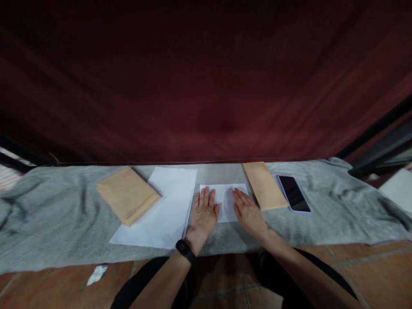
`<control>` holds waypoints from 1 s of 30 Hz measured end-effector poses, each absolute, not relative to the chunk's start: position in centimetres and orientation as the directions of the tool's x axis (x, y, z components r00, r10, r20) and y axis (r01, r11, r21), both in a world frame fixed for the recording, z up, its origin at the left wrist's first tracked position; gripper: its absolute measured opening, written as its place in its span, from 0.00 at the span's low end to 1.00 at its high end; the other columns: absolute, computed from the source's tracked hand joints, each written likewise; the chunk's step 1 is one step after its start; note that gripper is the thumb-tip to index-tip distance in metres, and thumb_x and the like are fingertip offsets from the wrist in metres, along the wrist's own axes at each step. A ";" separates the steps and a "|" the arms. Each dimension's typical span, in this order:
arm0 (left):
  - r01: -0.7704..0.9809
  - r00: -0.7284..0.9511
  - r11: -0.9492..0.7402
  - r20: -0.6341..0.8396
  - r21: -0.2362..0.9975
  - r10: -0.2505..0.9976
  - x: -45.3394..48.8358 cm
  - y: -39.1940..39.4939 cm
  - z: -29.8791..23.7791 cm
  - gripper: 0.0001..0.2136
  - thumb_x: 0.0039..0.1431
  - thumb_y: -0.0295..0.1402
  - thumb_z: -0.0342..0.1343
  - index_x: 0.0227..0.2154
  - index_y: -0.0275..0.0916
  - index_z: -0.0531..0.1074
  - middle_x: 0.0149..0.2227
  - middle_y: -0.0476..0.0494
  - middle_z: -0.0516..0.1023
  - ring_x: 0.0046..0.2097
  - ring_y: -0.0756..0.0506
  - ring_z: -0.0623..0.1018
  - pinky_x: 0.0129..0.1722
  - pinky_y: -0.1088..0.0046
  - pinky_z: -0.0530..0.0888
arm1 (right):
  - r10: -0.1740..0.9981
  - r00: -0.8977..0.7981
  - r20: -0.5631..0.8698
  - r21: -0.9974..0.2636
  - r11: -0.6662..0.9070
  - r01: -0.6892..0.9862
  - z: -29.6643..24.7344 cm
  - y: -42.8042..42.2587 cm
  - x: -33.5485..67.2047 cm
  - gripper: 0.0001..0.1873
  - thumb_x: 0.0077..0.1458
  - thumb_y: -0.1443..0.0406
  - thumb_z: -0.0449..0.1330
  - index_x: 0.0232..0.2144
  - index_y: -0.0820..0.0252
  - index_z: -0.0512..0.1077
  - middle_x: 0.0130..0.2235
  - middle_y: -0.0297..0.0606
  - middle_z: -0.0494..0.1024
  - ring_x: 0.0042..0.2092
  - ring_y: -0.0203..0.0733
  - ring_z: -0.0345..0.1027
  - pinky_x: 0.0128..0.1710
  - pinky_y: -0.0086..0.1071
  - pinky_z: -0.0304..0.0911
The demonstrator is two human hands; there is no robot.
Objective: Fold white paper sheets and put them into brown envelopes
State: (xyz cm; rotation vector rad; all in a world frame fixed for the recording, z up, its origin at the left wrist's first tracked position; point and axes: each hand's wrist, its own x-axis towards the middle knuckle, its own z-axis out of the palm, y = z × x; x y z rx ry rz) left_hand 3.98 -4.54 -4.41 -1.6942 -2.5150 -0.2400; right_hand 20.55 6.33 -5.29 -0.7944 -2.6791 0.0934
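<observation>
A small white sheet of paper (226, 206), perhaps folded, lies on the grey cloth in front of me. My left hand (204, 213) rests flat over its left end, fingers stretched forward and thumb out to the side. Over the right end lies my right hand (249, 211), also flat, with its fingers slanting towards the upper left. Neither hand grips anything. Just right of the sheet is a brown envelope (265, 186). To the left, larger white paper sheets (170, 206) lie beneath the corner of a stack of brown envelopes (127, 193).
A phone (294, 194) in a purple case lies right of the single envelope. Grey cloth (334, 201) covers the long, narrow surface. Behind it hangs a dark red curtain (206, 94). A white scrap (97, 274) lies on the tiled floor (370, 268).
</observation>
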 end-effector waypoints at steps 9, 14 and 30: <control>0.941 -0.336 0.338 0.148 0.013 0.930 3.8 -4.8 -4.4 0.27 0.68 0.33 0.41 0.68 0.35 0.55 0.71 0.34 0.54 0.72 0.38 0.52 0.70 0.52 0.53 | 0.437 -0.841 0.320 -0.213 0.898 0.386 -5.8 2.2 17.7 0.28 0.71 0.60 0.46 0.68 0.66 0.57 0.69 0.47 0.59 0.70 0.46 0.51 0.69 0.47 0.51; 0.929 -0.369 0.366 0.171 0.047 0.914 3.6 -4.8 -4.8 0.27 0.70 0.38 0.41 0.68 0.32 0.55 0.71 0.31 0.53 0.72 0.37 0.54 0.69 0.54 0.55 | 0.482 -0.798 0.361 -0.158 0.875 0.457 -6.5 3.0 18.4 0.29 0.71 0.59 0.47 0.67 0.68 0.58 0.69 0.47 0.60 0.70 0.46 0.51 0.69 0.45 0.51; 0.886 -0.460 0.455 0.286 0.089 0.841 2.5 -5.6 -6.7 0.28 0.68 0.35 0.38 0.66 0.22 0.56 0.67 0.24 0.61 0.70 0.36 0.59 0.67 0.53 0.61 | 0.564 -0.693 0.450 -0.058 0.792 0.607 -7.5 5.2 20.9 0.31 0.70 0.58 0.48 0.70 0.68 0.52 0.67 0.51 0.62 0.68 0.50 0.55 0.66 0.45 0.53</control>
